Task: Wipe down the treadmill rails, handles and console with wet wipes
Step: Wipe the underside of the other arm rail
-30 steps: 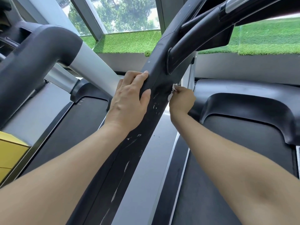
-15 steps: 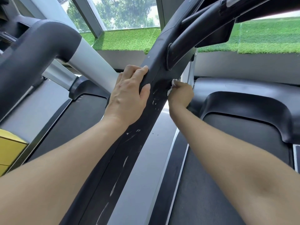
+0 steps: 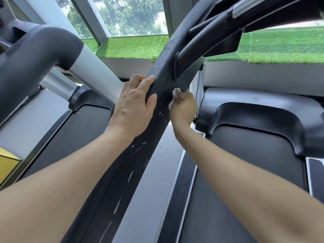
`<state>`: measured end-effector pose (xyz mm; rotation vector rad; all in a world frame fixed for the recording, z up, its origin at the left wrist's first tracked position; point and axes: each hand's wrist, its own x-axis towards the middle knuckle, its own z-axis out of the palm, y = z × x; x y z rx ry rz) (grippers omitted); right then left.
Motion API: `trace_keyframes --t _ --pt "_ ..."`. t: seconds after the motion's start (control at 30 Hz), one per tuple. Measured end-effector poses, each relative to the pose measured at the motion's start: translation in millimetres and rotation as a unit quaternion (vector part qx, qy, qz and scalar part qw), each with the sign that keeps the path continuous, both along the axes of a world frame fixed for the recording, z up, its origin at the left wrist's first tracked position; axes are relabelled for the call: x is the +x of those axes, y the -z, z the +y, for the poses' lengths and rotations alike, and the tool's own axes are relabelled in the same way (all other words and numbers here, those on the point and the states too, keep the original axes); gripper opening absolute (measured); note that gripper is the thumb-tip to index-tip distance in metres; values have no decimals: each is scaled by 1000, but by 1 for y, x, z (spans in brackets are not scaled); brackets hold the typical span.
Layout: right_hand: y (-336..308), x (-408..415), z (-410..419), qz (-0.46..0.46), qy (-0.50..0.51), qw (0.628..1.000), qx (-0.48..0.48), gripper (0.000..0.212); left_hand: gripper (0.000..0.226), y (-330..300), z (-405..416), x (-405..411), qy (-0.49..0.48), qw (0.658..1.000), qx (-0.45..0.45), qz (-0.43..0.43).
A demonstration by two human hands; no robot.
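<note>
Left hand (image 3: 133, 104) is what I see first, its fingers wrapped over the far edge of the black upright (image 3: 157, 95) and the thumb pressed against the near face, so it grips that post. Right hand (image 3: 183, 106) sits just on the other side of the same upright, fingers curled around a crumpled white wipe (image 3: 173, 96) that it holds against the post's right edge, just below where the dark handle (image 3: 201, 48) joins it. I can make out only a small part of the wipe; the rest is tucked inside the fist. White smears and flecks (image 3: 138, 149) run down the face of the upright below both hands, towards me. Under the right forearm lies the dark running belt (image 3: 245, 163) with a black motor cover (image 3: 263, 109) at its front. To the left I see a second machine with a thick grey handlebar (image 3: 43, 50). Beyond the glass there is green turf (image 3: 133, 48) and trees (image 3: 129, 14)
</note>
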<state>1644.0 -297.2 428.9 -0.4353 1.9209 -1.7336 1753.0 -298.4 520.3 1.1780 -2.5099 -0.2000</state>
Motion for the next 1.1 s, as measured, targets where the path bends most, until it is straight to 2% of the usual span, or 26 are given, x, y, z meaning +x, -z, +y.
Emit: trace_keyframes --t 0.07,0.17,0.2,0.3,0.33,0.4,0.5,0.57,0.73,0.9,1.0,1.1 --pt "-7 23 20 35 -12 994 -99 20 43 0 0 0 0 1000 2 3" --pt "-10 42 43 124 -42 979 -156 21 43 1 0 0 -3 1000 2 7" --pt "-10 38 41 111 -38 980 -161 18 42 1 0 0 -4 1000 2 8" --pt "-16 12 17 -36 16 991 -125 14 41 2 -1 0 -4 1000 6 11" --pt "-18 6 10 -49 30 993 -105 15 41 2 -2 0 -4 1000 7 13" --pt "-21 8 7 -7 38 995 -97 17 40 3 -3 0 -4 1000 8 18" --pt "-25 30 23 110 12 980 -167 22 40 3 -3 0 -4 1000 10 20" --pt "-30 32 27 124 13 975 -185 22 40 3 -3 0 -2 1000 9 19" --pt "-33 -1 -2 84 32 991 -101 23 40 3 -3 0 2 1000 4 17" --pt "-19 48 45 152 -15 975 -159 15 40 3 -4 1 0 1000 11 22" --pt "-10 54 56 166 -19 974 -155 12 40 3 -3 1 4 1000 9 18" --pt "-12 21 20 123 17 990 -66 16 40 3 -2 0 4 1000 8 16"
